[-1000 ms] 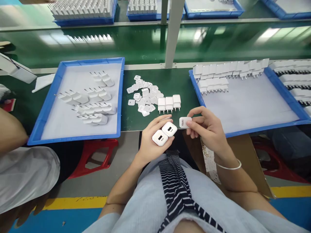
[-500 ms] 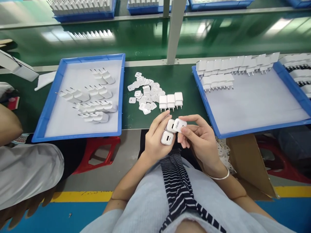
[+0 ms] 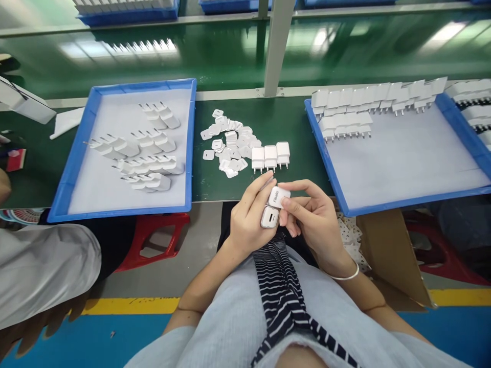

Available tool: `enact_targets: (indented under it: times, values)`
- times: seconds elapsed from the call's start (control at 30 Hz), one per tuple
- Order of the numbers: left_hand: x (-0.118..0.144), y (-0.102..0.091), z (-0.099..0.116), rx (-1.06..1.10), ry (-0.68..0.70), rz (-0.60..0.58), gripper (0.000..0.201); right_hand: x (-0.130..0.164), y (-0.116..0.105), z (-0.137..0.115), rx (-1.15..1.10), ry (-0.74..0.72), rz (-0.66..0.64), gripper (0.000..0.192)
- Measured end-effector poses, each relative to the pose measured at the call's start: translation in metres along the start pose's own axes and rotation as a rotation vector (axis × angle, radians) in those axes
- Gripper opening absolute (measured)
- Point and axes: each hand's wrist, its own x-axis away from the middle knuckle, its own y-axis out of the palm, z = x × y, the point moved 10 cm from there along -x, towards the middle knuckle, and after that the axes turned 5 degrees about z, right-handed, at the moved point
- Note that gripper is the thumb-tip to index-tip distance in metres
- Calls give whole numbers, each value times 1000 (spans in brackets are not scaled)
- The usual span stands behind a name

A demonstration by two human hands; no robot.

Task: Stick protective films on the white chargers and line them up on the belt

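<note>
My left hand point(image 3: 249, 220) is wrapped round two white plug chargers, held side by side with their port ends facing up. The lower charger point(image 3: 269, 217) shows its dark port slot. Over the end of the upper one lies a small white cover plate point(image 3: 277, 197) with printed lettering, pinched between the thumb and fingers of my right hand point(image 3: 312, 217). Whether the plate is seated cannot be seen. Just beyond my hands, three chargers point(image 3: 270, 156) stand in a row on the green bench. A loose pile of white cover plates point(image 3: 232, 144) lies behind them to the left.
A blue tray point(image 3: 194, 148) at left holds several chargers lying in rows. The right blue tray point(image 3: 326, 163) has chargers along its back edge. A metal post point(image 3: 276, 51) rises behind the bench. Beside my right arm is a cardboard box point(image 3: 391, 250); another person's sleeve point(image 3: 49, 271) is at left.
My right hand has shifted slightly left, and the lettered plate now covers the upper charger's end, where its port showed before. The camera view has moved a little.
</note>
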Motion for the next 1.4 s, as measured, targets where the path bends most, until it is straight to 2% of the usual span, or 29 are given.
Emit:
enact_targets:
  times: [0.6, 1.4]
  values:
    - [1, 2, 1, 20, -2, -6, 45, 1, -2, -5, 114, -21, 64, 11]
    - [5, 3, -1, 59, -23, -4, 44, -3, -1, -8, 162, -28, 18, 19]
